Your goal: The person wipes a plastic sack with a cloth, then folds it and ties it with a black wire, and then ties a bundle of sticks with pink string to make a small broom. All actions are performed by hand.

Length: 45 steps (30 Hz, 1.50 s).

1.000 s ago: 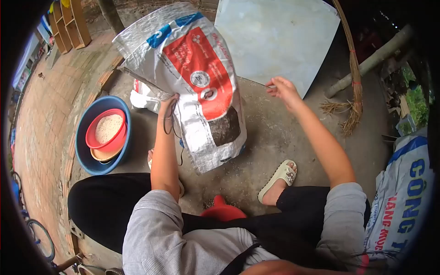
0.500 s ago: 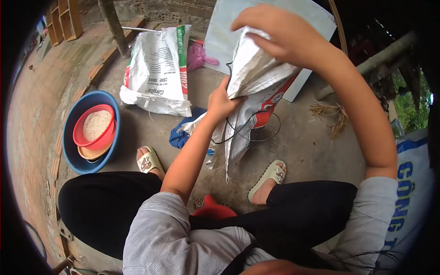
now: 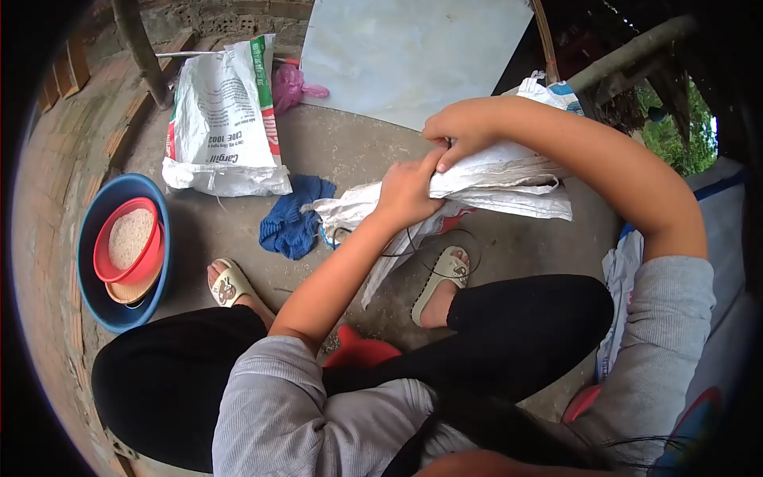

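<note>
Both hands are at a white woven sack, bunched into folds in front of me. My left hand is closed round the gathered part of the sack. My right hand is closed on the sack's upper folds, its fingers bent against my left hand. A thin dark cord hangs in a loop below the left hand. One end of the sack spreads to the right under my right forearm, while its narrow end points left, over a blue cloth on the floor.
At the left, a blue basin contains a red bowl of pale grains. A printed white sack lies beyond, beside a pink plastic bag. A pale board stands behind. Between my feet is a red plastic object.
The sack's raised upper part has been folded down and now extends right. My right hand has come down next to my left. The view has shifted to the right.
</note>
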Each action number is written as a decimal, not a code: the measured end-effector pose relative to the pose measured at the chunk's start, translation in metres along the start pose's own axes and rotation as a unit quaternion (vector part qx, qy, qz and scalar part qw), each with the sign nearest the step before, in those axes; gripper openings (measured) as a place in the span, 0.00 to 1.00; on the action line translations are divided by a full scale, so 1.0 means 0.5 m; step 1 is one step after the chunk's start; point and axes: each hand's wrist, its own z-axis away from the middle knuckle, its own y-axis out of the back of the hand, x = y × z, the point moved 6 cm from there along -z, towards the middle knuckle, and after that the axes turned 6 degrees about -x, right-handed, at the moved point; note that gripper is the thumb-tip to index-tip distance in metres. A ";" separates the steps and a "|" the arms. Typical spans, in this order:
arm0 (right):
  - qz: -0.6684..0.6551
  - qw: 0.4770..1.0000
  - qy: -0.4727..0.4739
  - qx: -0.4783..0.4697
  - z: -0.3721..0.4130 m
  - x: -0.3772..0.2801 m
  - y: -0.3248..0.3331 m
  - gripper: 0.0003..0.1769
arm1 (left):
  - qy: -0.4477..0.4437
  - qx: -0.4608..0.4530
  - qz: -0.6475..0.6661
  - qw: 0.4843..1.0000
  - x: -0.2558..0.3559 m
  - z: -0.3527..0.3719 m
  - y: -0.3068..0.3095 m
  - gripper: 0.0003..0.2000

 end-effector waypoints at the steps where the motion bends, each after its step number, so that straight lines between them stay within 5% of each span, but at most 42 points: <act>1: 0.009 1.000 -0.009 -0.015 0.002 0.000 0.000 0.25 | 0.001 -0.003 0.003 1.000 0.008 0.003 0.004 0.38; 10: 0.056 0.992 -0.077 0.078 0.077 0.055 0.079 0.29 | 0.090 -0.027 0.076 0.993 0.001 0.015 0.025 0.43; 15: 0.087 0.982 -0.131 0.105 0.133 0.128 0.136 0.26 | 0.053 0.000 0.057 0.997 0.000 0.020 0.027 0.39; 19: -0.036 0.984 -0.161 0.073 0.183 0.212 0.124 0.15 | -0.002 0.008 0.021 1.000 -0.025 0.026 0.007 0.33; 21: -0.203 0.961 -0.185 0.040 0.205 0.264 0.091 0.12 | -0.023 0.019 0.033 0.999 -0.037 0.036 0.027 0.29; 25: -0.249 0.959 -0.102 0.085 0.234 0.253 0.090 0.13 | -0.022 0.015 0.065 0.998 -0.064 0.050 0.068 0.28; 27: -0.297 0.939 -0.133 0.114 0.256 0.225 0.101 0.16 | -0.038 0.024 0.083 0.996 -0.084 0.058 0.068 0.28; 35: -0.327 0.939 -0.054 0.086 0.319 0.146 0.155 0.19 | -0.028 0.028 0.156 0.987 -0.110 0.081 0.095 0.29; 37: -0.334 0.929 -0.023 0.154 0.316 0.142 0.144 0.20 | -0.018 0.021 0.169 0.985 -0.116 0.086 0.098 0.30; 41: -0.281 0.926 -0.054 0.246 0.293 0.231 0.117 0.19 | 0.006 0.010 0.265 0.964 -0.140 0.091 0.113 0.31; 45: -0.376 0.883 -0.019 0.281 0.238 0.280 0.095 0.22 | 0.053 -0.040 0.310 0.948 -0.251 0.102 0.113 0.34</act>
